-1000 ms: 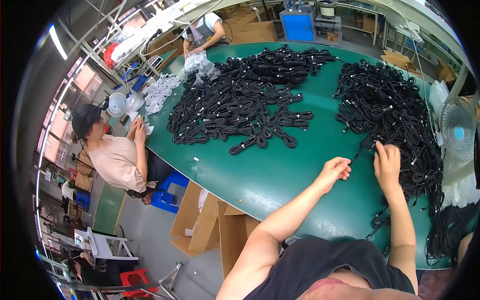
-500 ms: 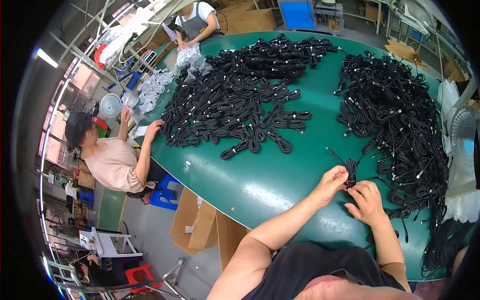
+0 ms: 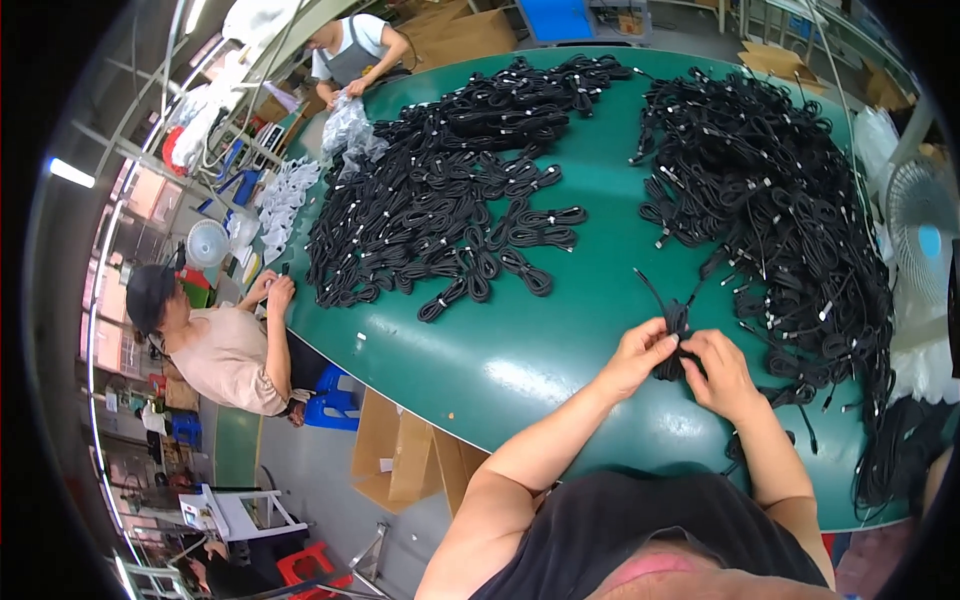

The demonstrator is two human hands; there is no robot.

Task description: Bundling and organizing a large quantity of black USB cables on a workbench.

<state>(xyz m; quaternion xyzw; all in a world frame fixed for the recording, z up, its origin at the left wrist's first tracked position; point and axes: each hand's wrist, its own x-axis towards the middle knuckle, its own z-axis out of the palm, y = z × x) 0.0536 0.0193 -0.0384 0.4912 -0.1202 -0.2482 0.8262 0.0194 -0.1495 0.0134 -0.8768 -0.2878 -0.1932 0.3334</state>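
Observation:
Between my two hands is a coiled black cable [image 3: 675, 322], held a little above the green tabletop close to my body. My left hand [image 3: 643, 350] is closed on the coil's left side, its thumb pressed over the middle. From the right, my right hand [image 3: 718, 368] pinches at the same coil with bent fingers; its fingertips are partly hidden by the bundle. One cable end sticks out to the upper left and another strand leads toward the upper right. A large heap of loose black cables [image 3: 770, 200] lies to the right of my hands.
Neatly bundled black cables [image 3: 430, 200] cover the left middle of the green table [image 3: 480, 345]. Two people work along its left and far edges, near clear plastic bags [image 3: 350, 130]. A fan [image 3: 925, 225] stands at right; open cardboard boxes [image 3: 400, 455] sit below the table's left edge.
The view has shifted slightly. My left thumb now lies across the coil, and my right fingers have moved up against it. The person at left has drawn both hands together.

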